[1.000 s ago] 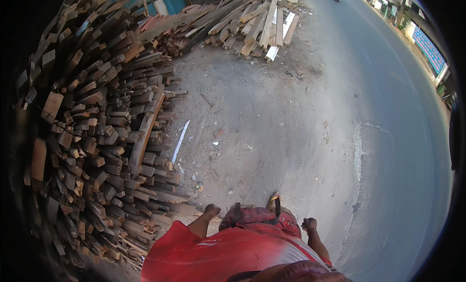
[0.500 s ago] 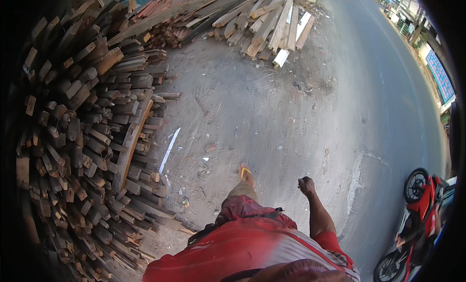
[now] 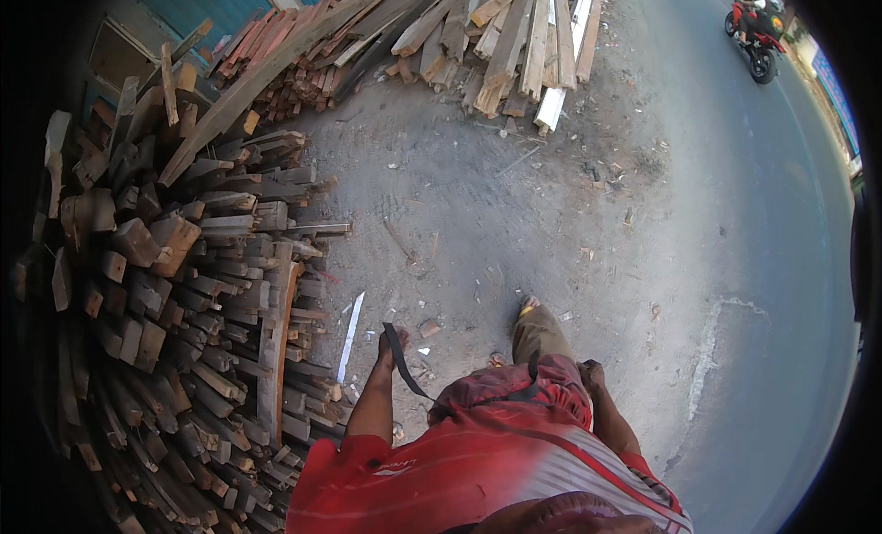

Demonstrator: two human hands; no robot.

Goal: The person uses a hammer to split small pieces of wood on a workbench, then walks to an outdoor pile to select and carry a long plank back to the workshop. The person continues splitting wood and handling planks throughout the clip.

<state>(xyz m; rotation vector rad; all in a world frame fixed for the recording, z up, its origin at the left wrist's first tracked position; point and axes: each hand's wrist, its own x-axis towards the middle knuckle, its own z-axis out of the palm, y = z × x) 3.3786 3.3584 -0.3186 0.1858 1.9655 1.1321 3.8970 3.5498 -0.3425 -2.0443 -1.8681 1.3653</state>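
Observation:
My left hand (image 3: 393, 346) is out in front of my left side with its fingers curled on a black strap (image 3: 409, 373). One end of the strap sticks up past the fingers, and the rest curves back to my waist. At my right hip, my right hand (image 3: 593, 376) hangs low beside my shorts (image 3: 562, 383), its fingers curled in. No object shows in it. A long white strip (image 3: 350, 336) lies on the ground a little left of my left hand.
Stacked timber (image 3: 220, 304) fills the left side, with a plank (image 3: 276, 341) leaning along its ends. Ahead lies another heap of boards (image 3: 514, 51), reaching toward the road (image 3: 772, 240). A red motorcycle (image 3: 759, 42) is on the road at the far right. Wood scraps litter the ground.
My left hand has come into view with the black strap. My right hand has drawn back to my hip. The red motorcycle has passed from near right to far right; I have stepped forward.

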